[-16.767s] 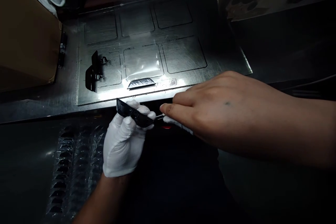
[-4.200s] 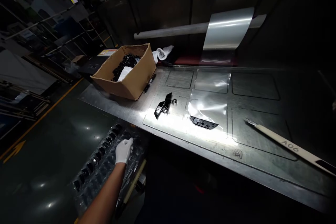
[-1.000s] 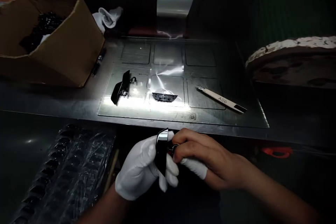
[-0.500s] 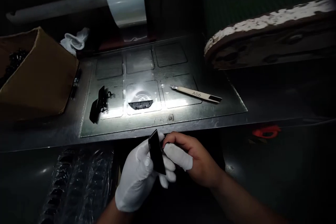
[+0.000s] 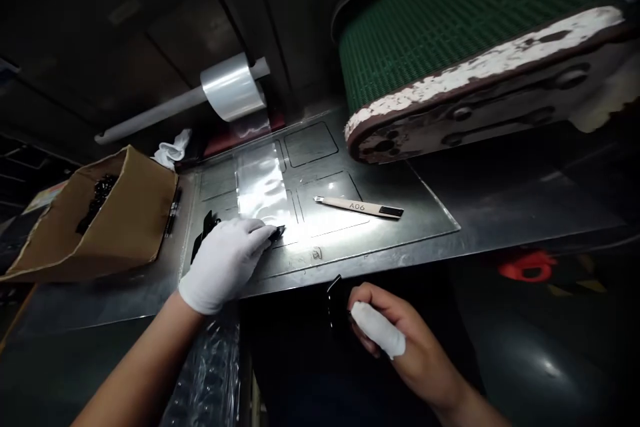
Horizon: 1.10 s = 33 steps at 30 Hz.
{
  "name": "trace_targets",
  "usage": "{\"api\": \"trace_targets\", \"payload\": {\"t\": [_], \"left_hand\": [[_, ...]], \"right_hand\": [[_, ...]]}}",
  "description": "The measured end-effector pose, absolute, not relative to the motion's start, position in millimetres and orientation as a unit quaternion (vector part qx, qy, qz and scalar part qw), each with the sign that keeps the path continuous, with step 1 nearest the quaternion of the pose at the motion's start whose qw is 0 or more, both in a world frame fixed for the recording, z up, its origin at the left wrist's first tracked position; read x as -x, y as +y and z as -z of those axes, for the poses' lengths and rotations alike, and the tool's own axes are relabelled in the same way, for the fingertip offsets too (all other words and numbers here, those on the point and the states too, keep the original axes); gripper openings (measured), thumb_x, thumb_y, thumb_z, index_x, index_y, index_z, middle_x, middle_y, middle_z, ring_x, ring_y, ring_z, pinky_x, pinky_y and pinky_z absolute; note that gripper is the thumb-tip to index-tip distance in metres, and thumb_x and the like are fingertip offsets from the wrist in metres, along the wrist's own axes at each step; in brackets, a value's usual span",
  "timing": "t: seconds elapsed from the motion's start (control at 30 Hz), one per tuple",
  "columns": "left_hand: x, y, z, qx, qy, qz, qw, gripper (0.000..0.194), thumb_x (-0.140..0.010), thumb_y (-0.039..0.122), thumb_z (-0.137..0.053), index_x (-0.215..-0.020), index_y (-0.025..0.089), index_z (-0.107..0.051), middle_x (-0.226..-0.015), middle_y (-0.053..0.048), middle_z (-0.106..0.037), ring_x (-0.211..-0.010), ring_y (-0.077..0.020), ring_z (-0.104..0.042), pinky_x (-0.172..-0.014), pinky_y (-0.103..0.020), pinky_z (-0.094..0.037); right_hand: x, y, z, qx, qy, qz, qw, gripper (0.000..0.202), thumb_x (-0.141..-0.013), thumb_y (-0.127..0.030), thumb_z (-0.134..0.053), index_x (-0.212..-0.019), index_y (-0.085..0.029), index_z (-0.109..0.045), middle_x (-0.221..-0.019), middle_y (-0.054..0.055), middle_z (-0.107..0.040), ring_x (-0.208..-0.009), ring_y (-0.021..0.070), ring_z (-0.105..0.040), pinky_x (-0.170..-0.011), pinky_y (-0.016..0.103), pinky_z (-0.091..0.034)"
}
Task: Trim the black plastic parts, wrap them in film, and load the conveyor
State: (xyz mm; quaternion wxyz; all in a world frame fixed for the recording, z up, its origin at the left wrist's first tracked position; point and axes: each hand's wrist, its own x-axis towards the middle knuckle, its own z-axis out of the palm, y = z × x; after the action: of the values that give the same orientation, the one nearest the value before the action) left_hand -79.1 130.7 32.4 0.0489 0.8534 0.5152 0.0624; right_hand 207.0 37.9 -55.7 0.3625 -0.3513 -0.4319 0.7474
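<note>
My left hand (image 5: 227,257), in a white glove, reaches over the work surface. Its fingers close on a small black plastic piece (image 5: 278,233), which they mostly cover. Partly behind that hand lies a black plastic part with clips (image 5: 203,235). My right hand (image 5: 383,323), bare except for a white cover on the thumb, is in front of the bench edge. Between its thumb and fingers is a glossy black plastic part (image 5: 339,303), tilted and dark against the background. Wooden-handled tweezers or a blade marked A06 (image 5: 363,206) lie on the clear sheet (image 5: 420,227).
A cardboard box (image 5: 135,207) with black parts stands left. Behind are a roll of clear film (image 5: 233,87) and a white glove (image 5: 173,149). A green conveyor belt (image 5: 450,33) overhangs the right back. Clear plastic trays (image 5: 207,373) sit below the bench edge.
My left hand has let go of the glossy black part and moved up onto the small black piece on the sheet. My right hand keeps the glossy part, slightly lower and further right. The view has shifted.
</note>
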Motion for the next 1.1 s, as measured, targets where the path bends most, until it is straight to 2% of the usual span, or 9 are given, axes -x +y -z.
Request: {"api": "trace_targets", "payload": {"t": [0.13,0.23,0.3,0.37,0.47,0.63,0.73,0.97,1.1], "left_hand": [[92,140,-35,-0.836,0.534,-0.121,0.034,0.027,-0.101,0.032,-0.062,-0.125,0.027,-0.073,-0.108,-0.003,-0.080,-0.093,-0.0207,-0.074,-0.082,-0.032,-0.059],[103,142,-37,-0.782,0.586,-0.210,-0.031,0.034,-0.106,0.034,-0.052,-0.133,0.019,-0.065,-0.125,-0.010,-0.075,-0.112,-0.0223,-0.072,-0.099,-0.036,-0.057],[106,139,-38,-0.764,0.595,-0.240,-0.062,0.034,-0.107,0.030,-0.048,-0.133,0.016,-0.063,-0.129,-0.012,-0.072,-0.118,-0.0226,-0.069,-0.106,-0.039,-0.054],[102,136,-36,-0.779,0.581,-0.227,-0.066,0.027,-0.104,0.027,-0.053,-0.125,0.017,-0.068,-0.124,-0.011,-0.074,-0.115,-0.0225,-0.069,-0.103,-0.038,-0.054],[88,138,-31,-0.830,0.538,-0.143,-0.041,0.022,-0.098,0.020,-0.060,-0.115,0.022,-0.074,-0.111,-0.006,-0.076,-0.100,-0.0218,-0.070,-0.089,-0.034,-0.056],[73,152,-24,-0.852,0.519,-0.056,-0.044,0.030,-0.097,0.012,-0.052,-0.118,0.020,-0.073,-0.100,-0.009,-0.074,-0.086,-0.0274,-0.066,-0.073,-0.040,-0.049],[73,144,-24,-0.855,0.514,-0.049,-0.049,0.031,-0.097,0.012,-0.050,-0.119,0.019,-0.072,-0.100,-0.010,-0.073,-0.086,-0.0286,-0.064,-0.072,-0.042,-0.046],[72,96,-20,-0.862,0.501,-0.073,-0.011,0.029,-0.100,0.013,-0.049,-0.122,0.017,-0.068,-0.099,-0.007,-0.072,-0.080,-0.0228,-0.061,-0.069,-0.038,-0.044],[71,73,-16,-0.848,0.495,-0.184,0.037,0.026,-0.097,0.014,-0.059,-0.121,0.017,-0.068,-0.111,-0.010,-0.072,-0.098,-0.0268,-0.065,-0.084,-0.042,-0.049]], "right_hand": [[-211,32,62,0.359,-0.423,-0.746,0.369,0.037,-0.102,-0.055,-0.056,-0.091,-0.020,-0.057,-0.069,-0.003,-0.047,-0.062,0.0114,-0.040,-0.059,0.028,-0.035],[-215,32,62,0.359,-0.428,-0.743,0.369,0.038,-0.103,-0.055,-0.055,-0.092,-0.020,-0.058,-0.069,-0.004,-0.045,-0.063,0.0115,-0.039,-0.060,0.028,-0.035],[-219,32,62,0.361,-0.425,-0.745,0.365,0.038,-0.103,-0.056,-0.055,-0.092,-0.019,-0.058,-0.071,-0.003,-0.045,-0.063,0.0114,-0.039,-0.060,0.027,-0.035],[-221,32,64,0.370,-0.418,-0.747,0.360,0.038,-0.103,-0.056,-0.055,-0.091,-0.020,-0.058,-0.072,-0.003,-0.045,-0.063,0.0112,-0.040,-0.059,0.027,-0.034],[-221,31,67,0.386,-0.418,-0.743,0.353,0.039,-0.102,-0.057,-0.055,-0.091,-0.020,-0.058,-0.071,-0.004,-0.046,-0.062,0.0110,-0.040,-0.058,0.027,-0.034],[-216,27,68,0.398,-0.425,-0.736,0.347,0.037,-0.102,-0.055,-0.057,-0.091,-0.020,-0.057,-0.069,-0.004,-0.047,-0.061,0.0111,-0.040,-0.058,0.027,-0.034],[-217,23,65,0.400,-0.418,-0.735,0.354,0.036,-0.102,-0.054,-0.058,-0.091,-0.020,-0.058,-0.069,-0.004,-0.047,-0.062,0.0110,-0.040,-0.057,0.027,-0.032],[-212,22,67,0.409,-0.400,-0.737,0.360,0.034,-0.102,-0.052,-0.059,-0.092,-0.020,-0.059,-0.069,-0.004,-0.046,-0.060,0.0101,-0.040,-0.056,0.026,-0.032],[-200,31,54,0.400,-0.429,-0.731,0.348,0.034,-0.100,-0.052,-0.063,-0.091,-0.019,-0.060,-0.067,-0.005,-0.049,-0.059,0.0092,-0.041,-0.055,0.024,-0.034]]}}
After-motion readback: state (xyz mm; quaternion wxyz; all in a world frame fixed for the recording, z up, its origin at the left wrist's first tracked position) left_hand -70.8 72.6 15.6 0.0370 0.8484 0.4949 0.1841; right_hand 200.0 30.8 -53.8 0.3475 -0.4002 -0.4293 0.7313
